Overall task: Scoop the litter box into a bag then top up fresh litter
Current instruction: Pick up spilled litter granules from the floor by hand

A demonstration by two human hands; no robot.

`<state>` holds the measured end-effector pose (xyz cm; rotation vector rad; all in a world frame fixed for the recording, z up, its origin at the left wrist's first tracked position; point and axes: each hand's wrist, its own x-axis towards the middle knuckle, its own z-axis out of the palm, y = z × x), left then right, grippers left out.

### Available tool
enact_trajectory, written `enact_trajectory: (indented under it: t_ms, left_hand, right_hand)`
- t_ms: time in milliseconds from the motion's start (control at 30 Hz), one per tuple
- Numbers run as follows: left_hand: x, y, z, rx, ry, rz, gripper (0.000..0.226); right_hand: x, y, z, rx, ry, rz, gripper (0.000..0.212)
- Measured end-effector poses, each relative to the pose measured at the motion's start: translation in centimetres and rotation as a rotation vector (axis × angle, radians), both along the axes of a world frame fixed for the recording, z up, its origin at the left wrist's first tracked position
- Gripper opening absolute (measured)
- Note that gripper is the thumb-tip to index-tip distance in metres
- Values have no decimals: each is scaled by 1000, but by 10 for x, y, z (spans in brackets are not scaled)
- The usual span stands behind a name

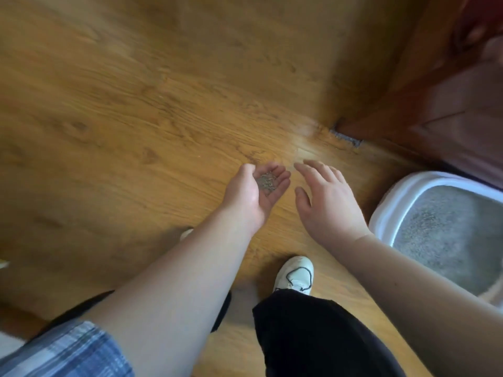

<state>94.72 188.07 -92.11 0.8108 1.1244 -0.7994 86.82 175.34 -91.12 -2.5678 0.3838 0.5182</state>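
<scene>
Head view: left hand (251,193) cups litter (267,182) palm-up, right hand (326,202) spread open (litter box (400,193) cropped, axis unclear).

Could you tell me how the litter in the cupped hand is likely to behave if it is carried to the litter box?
The litter lies as a loose pile in the cupped left hand, so it would probably spill if the palm tilts. The grains look small and dry, so likely light, and apt to scatter on the smooth floor.

Gritty, matt grey litter grains (267,181) just behind the fingertips (283,176) of the left hand (251,193); glossy wood-grain floor (136,104) beyond them; smooth white plastic litter box (389,203) to their right.
</scene>
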Motion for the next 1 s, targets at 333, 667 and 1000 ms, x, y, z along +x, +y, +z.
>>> enact_trajectory:
  t_ms: [333,667,1000]
  left_hand:
    - [29,76,335,-64,-114,128,41]
    - [85,124,549,-203,-282,218,42]
    - [154,155,731,-295,-529,143,42]
  right_hand:
    - [50,43,307,-7,-29,-19,50]
    - [91,81,530,-92,-210,37,56]
    - [140,104,717,-195,-420,-53,61]
